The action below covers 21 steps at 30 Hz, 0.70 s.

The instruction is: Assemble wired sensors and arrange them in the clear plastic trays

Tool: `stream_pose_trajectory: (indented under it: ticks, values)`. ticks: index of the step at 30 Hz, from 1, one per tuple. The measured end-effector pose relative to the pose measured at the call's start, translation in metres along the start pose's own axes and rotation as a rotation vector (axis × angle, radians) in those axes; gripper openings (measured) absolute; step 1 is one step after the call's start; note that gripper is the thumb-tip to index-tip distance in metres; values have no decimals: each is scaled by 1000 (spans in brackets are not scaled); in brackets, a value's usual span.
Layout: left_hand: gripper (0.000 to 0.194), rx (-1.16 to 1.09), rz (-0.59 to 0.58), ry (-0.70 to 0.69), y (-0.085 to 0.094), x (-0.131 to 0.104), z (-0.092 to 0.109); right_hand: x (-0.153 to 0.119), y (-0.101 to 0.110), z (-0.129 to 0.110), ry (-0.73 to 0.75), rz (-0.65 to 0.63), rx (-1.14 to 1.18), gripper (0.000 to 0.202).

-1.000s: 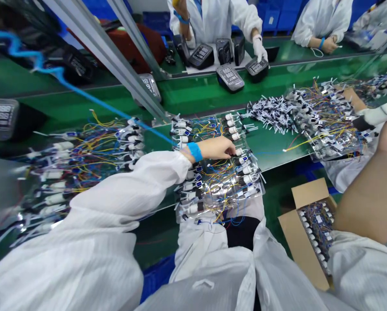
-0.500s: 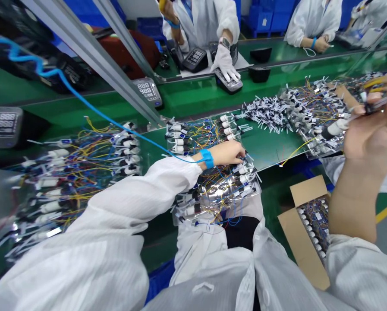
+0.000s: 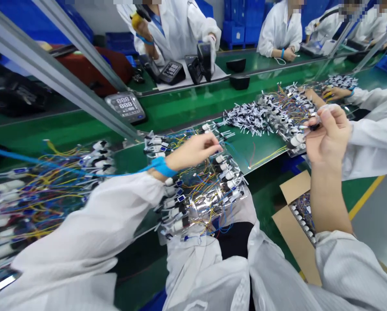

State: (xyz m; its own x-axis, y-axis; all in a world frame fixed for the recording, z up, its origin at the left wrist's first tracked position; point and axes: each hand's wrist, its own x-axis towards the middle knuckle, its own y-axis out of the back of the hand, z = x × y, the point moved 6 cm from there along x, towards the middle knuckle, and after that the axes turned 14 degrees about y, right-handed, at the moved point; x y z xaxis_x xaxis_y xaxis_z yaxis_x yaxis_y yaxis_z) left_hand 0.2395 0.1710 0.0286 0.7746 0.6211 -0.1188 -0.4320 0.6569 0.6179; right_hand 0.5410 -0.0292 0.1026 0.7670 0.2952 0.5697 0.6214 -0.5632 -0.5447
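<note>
My left hand (image 3: pixel 198 150), with a blue wrist strap (image 3: pixel 164 167), hovers over a clear plastic tray (image 3: pixel 206 201) of wired parts. Its thumb stands apart from the fingers and nothing shows between them. The tray holds white cylinders (image 3: pixel 178 224), small blue-screened pieces and yellow, red and blue wires. My right hand (image 3: pixel 331 134) is raised on the right with its fingers pinched together. They hold a small black-and-white piece (image 3: pixel 313 125), partly hidden by the fingers. Behind it lies another tray of wired parts (image 3: pixel 290 108), next to a pile of small black pieces with white strips (image 3: pixel 248 119).
More wired parts (image 3: pixel 51 190) lie at left. A cardboard box (image 3: pixel 293 237) stands low at right. A metal post (image 3: pixel 83 82) and a display unit (image 3: pixel 126 107) are ahead. Across the line, a person (image 3: pixel 174 34) handles black units. A co-worker's hand (image 3: pixel 337 93) is at far right.
My left hand has lifted off the parts on the tray, and its fingers have come apart. The view has shifted. Across the line, the person's gloved hand has left the display unit and now handles another unit.
</note>
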Motion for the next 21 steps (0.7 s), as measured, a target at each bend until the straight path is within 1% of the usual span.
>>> stream_pose_trajectory:
  ticks: [1,3,5,6,7,9,11,12,13,15,17,19,21]
  values:
    - [32,-135,14,50,12,-9,6,-3,0,-3,-19,-13,9,28]
    - [34,-370,-1,183,29,-32,14,-9,-1,-10,-65,-52,34,30]
    - [36,-587,-28,285,35,-62,19,-17,-2,-16,-116,-87,58,30]
    - [39,-686,-52,323,33,-77,20,-22,-3,-19,-148,-99,67,30]
    - [42,-768,-77,359,28,-92,20,-29,-4,-21,-184,-110,75,31]
    - [44,-894,-133,407,10,-119,20,-44,-9,-23,-251,-139,83,30]
    - [41,-1005,-177,392,-14,-140,22,-66,-20,-25,-295,-199,77,28]
    - [39,-1062,-167,370,-25,-147,24,-80,-27,-26,-308,-241,68,26]
    - [37,-1121,-129,343,-35,-153,25,-94,-35,-27,-314,-287,54,23]
    - [36,-1222,5,323,-52,-159,22,-126,-52,-30,-314,-391,-4,21]
    - [37,-1295,126,321,-66,-163,17,-159,-68,-31,-311,-503,-84,26]
    - [38,-1318,194,314,-77,-164,12,-188,-82,-30,-310,-615,-134,35]
    - [37,-1287,249,301,-84,-167,5,-210,-94,-27,-300,-696,-135,41]
